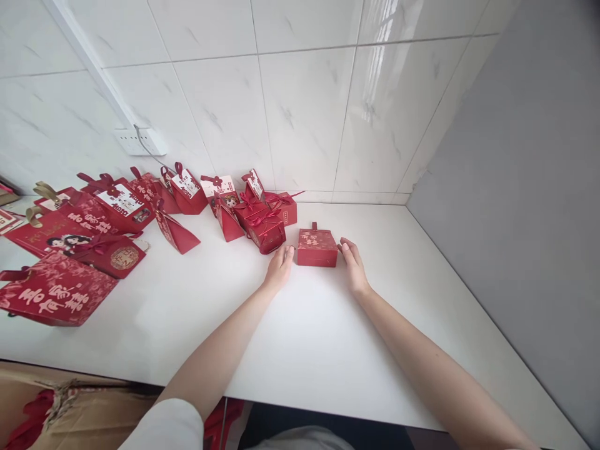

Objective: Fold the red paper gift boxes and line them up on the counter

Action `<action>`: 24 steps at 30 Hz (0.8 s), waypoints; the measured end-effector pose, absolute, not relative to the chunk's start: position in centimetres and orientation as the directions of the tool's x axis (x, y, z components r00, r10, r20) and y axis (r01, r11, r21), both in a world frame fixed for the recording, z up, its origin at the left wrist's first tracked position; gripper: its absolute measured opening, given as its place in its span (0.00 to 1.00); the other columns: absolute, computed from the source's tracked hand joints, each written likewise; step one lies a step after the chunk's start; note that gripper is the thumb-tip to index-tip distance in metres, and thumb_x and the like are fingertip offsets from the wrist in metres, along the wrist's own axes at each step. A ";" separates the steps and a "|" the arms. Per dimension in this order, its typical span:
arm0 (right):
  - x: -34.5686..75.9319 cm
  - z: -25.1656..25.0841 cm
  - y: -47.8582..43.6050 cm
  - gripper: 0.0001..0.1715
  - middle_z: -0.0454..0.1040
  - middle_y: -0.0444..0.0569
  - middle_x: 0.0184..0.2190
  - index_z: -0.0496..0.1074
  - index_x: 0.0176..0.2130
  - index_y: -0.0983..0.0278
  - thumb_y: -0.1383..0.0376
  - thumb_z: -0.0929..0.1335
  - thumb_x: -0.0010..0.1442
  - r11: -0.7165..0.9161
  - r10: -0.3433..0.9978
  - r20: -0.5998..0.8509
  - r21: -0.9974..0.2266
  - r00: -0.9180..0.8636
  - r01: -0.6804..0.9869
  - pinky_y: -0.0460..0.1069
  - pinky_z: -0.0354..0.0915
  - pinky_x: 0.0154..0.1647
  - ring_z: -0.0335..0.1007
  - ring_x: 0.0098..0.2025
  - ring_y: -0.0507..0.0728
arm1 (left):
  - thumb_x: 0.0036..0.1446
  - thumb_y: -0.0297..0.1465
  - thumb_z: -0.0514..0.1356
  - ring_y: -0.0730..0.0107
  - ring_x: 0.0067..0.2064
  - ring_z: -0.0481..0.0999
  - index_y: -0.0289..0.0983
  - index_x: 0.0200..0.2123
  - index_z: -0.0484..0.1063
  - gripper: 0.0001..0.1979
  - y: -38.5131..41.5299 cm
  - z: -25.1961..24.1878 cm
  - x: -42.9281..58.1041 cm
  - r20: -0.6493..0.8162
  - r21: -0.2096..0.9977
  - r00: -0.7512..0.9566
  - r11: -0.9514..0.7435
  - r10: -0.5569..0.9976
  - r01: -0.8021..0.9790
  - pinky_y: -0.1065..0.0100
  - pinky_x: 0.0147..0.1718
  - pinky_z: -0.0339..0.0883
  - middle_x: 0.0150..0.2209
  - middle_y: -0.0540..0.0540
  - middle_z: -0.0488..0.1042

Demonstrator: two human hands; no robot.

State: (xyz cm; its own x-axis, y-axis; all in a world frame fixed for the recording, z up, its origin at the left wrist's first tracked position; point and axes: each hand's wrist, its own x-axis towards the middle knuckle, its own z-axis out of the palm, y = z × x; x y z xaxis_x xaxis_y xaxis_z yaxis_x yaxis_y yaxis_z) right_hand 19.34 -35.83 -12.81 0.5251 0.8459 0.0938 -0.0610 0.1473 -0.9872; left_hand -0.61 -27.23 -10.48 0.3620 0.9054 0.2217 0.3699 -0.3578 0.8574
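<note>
A red gift box [317, 257] with pale printed characters on its top lies flat on the white table [309, 337]. A short dark red ribbon loop sticks up at its far edge. My left hand [279, 267] is just left of the box, fingers stretched forward and held together, with a narrow gap to its side. On the other side, my right hand [354, 265] has its fingers extended at the box's right edge; whether the fingertips touch it I cannot tell. Neither hand is wrapped around anything.
Left of the box stand several red gift boxes [265, 228] with ribbons, and larger red gift bags [60, 290] farther left. A tiled wall [309, 119] with a power socket [139, 142] rises behind. A grey panel [529, 206] bounds the right; a cardboard box [94, 409] sits below the front edge.
</note>
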 end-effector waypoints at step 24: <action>18.3 -9.6 -37.6 0.19 0.68 0.53 0.54 0.65 0.52 0.59 0.55 0.63 0.64 0.323 0.797 0.376 -0.927 0.473 0.194 0.59 0.61 0.58 0.64 0.57 0.61 | 0.59 0.38 0.55 0.58 0.58 0.69 0.39 0.53 0.69 0.20 -27.7 -8.7 2.9 0.090 0.994 0.467 -0.107 0.880 0.010 0.57 0.60 0.58 0.55 0.44 0.72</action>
